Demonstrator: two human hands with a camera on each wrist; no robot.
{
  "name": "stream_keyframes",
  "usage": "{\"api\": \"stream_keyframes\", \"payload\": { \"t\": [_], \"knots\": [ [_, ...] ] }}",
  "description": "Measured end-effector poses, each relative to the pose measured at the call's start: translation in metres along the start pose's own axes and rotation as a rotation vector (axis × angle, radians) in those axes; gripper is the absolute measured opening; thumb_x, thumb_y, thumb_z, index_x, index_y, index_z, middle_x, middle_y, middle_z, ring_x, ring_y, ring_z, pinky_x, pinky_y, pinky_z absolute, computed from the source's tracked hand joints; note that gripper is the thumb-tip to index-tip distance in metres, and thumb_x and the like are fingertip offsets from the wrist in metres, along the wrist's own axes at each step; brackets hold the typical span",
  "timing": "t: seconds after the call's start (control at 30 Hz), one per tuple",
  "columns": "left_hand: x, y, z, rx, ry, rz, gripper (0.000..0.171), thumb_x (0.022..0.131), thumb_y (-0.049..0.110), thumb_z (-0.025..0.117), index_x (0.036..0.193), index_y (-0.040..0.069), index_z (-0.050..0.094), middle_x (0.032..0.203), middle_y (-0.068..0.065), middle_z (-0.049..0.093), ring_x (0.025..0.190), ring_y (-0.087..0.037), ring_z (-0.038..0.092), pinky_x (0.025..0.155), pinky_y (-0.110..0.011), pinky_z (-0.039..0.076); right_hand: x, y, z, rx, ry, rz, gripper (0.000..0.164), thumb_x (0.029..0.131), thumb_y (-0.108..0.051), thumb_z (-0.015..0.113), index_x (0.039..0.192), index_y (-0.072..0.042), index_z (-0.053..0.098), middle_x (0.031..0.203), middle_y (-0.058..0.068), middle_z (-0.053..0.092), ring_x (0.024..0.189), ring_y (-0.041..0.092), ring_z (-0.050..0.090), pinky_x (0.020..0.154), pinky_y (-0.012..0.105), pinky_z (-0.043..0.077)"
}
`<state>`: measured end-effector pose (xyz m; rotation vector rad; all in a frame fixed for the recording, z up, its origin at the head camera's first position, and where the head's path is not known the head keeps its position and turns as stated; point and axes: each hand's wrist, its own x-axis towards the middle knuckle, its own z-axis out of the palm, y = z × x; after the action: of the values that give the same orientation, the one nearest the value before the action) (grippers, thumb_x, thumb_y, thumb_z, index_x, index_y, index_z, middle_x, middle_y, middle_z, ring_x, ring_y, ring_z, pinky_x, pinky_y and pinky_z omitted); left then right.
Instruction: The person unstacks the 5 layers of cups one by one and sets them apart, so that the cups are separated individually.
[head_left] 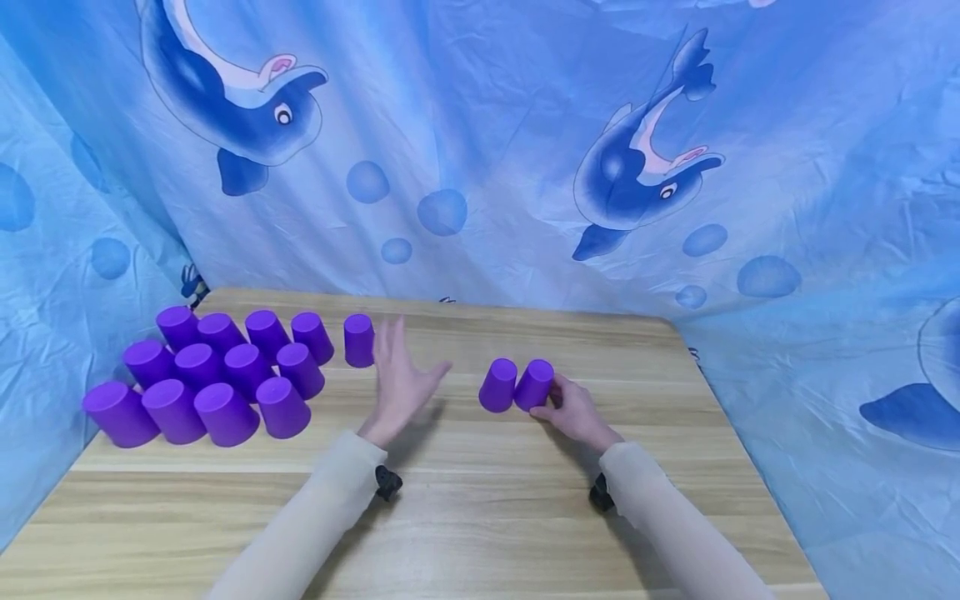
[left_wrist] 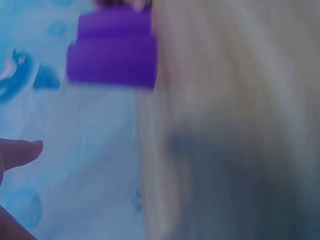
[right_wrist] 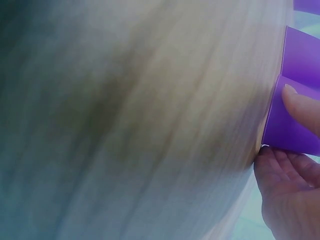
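Two purple cups stand upside down side by side at the table's middle right. My right hand (head_left: pixel 576 408) grips the right-hand purple cup (head_left: pixel 535 383) from its right side, thumb in front. Close against it on the left is the other purple cup (head_left: pixel 498 385). In the right wrist view the thumb (right_wrist: pixel 302 107) lies on the gripped cup (right_wrist: pixel 290 127), with fingers at its side. My left hand (head_left: pixel 400 379), slightly blurred, is held with fingers extended and thumb spread, holding nothing. Just left of its fingers stands a lone purple cup (head_left: pixel 358 342).
Several more upside-down purple cups (head_left: pixel 225 412) stand in rows on the left part of the wooden table (head_left: pixel 480 533). A blue curtain (head_left: pixel 495 108) printed with dolphins hangs behind the table and along its sides.
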<state>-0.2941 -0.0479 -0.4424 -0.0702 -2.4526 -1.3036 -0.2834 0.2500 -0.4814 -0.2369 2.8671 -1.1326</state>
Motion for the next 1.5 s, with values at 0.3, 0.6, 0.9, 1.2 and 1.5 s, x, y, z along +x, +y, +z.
{"api": "stream_keyframes", "payload": {
  "t": [0.3, 0.6, 0.9, 1.2, 1.5],
  "knots": [
    [-0.021, 0.014, 0.050, -0.118, -0.208, -0.022, 0.103, 0.067, 0.027, 0.088, 0.148, 0.004, 0.028, 0.147, -0.021, 0.031, 0.132, -0.036, 0.033, 0.107, -0.049, 0.030, 0.001, -0.002, 0.000, 0.010, -0.002, 0.004, 0.060, 0.078, -0.017, 0.081, 0.129, 0.001, 0.053, 0.120, 0.018, 0.061, 0.111, 0.032, 0.058, 0.095, 0.042, 0.046],
    [-0.022, 0.020, 0.073, -0.168, -0.295, -0.045, 0.096, 0.065, 0.029, 0.090, 0.142, 0.004, 0.039, 0.132, -0.020, 0.048, 0.117, -0.034, 0.049, 0.094, -0.046, 0.044, 0.002, -0.006, 0.001, 0.012, 0.007, -0.035, 0.060, 0.077, -0.015, 0.081, 0.127, 0.001, 0.054, 0.120, 0.020, 0.061, 0.110, 0.035, 0.058, 0.094, 0.045, 0.046],
    [-0.022, 0.022, 0.083, -0.191, -0.279, -0.048, 0.070, 0.064, 0.019, 0.090, 0.122, 0.002, 0.057, 0.112, -0.012, 0.062, 0.103, -0.026, 0.058, 0.091, -0.039, 0.046, 0.003, -0.006, 0.002, 0.016, 0.006, -0.041, 0.060, 0.076, -0.014, 0.082, 0.127, 0.002, 0.053, 0.119, 0.021, 0.061, 0.109, 0.036, 0.059, 0.094, 0.045, 0.046],
    [-0.022, 0.023, 0.086, -0.179, -0.270, -0.062, 0.056, 0.065, 0.009, 0.087, 0.114, 0.003, 0.060, 0.105, -0.011, 0.064, 0.099, -0.027, 0.060, 0.091, -0.038, 0.047, 0.004, -0.004, 0.005, 0.000, -0.001, -0.004, 0.062, 0.076, -0.015, 0.082, 0.128, 0.002, 0.053, 0.121, 0.021, 0.060, 0.110, 0.034, 0.058, 0.094, 0.043, 0.046],
    [-0.018, 0.016, 0.067, -0.190, -0.243, -0.067, 0.054, 0.067, 0.011, 0.087, 0.114, 0.003, 0.061, 0.103, -0.011, 0.064, 0.096, -0.026, 0.060, 0.088, -0.038, 0.049, 0.002, 0.000, 0.001, 0.004, 0.010, 0.007, 0.057, 0.076, -0.014, 0.082, 0.125, 0.000, 0.055, 0.119, 0.020, 0.061, 0.110, 0.034, 0.058, 0.094, 0.044, 0.046]
  ]
}}
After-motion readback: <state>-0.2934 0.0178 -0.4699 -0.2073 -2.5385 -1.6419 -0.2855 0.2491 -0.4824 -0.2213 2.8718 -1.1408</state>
